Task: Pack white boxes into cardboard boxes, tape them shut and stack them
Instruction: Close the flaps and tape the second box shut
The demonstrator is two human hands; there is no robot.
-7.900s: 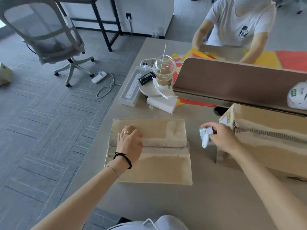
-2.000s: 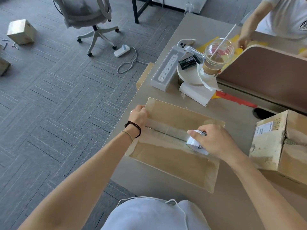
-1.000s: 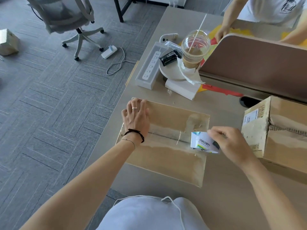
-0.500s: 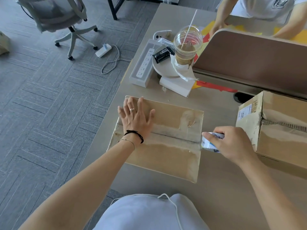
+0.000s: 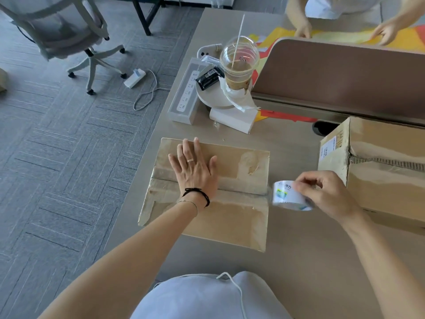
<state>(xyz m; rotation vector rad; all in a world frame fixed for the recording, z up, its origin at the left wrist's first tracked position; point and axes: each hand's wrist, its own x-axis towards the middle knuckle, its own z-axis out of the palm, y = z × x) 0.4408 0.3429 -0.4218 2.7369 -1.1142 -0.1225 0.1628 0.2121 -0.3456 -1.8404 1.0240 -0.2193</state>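
A closed cardboard box (image 5: pixel 230 219) lies on the table in front of me, with clear tape running along its centre seam. My left hand (image 5: pixel 194 171) presses flat on the box's left half, fingers straight and spread. My right hand (image 5: pixel 326 194) grips a roll of clear tape (image 5: pixel 287 198) just past the box's right edge, and the tape stretches from the roll back to the seam. A second, larger taped cardboard box (image 5: pixel 381 171) stands to the right. A white box (image 5: pixel 232 119) lies behind the first box.
A power strip (image 5: pixel 184 95), a round white stand (image 5: pixel 211 97) and a plastic cup with a straw (image 5: pixel 238 65) sit at the back. A brown divider (image 5: pixel 340 74) crosses the table; another person's hands (image 5: pixel 303 28) work beyond it. An office chair (image 5: pixel 66 31) stands on the floor to the left.
My right hand has pulled the tape roll along the seam and off the right edge of the box. My left hand has flattened on the box's left half.
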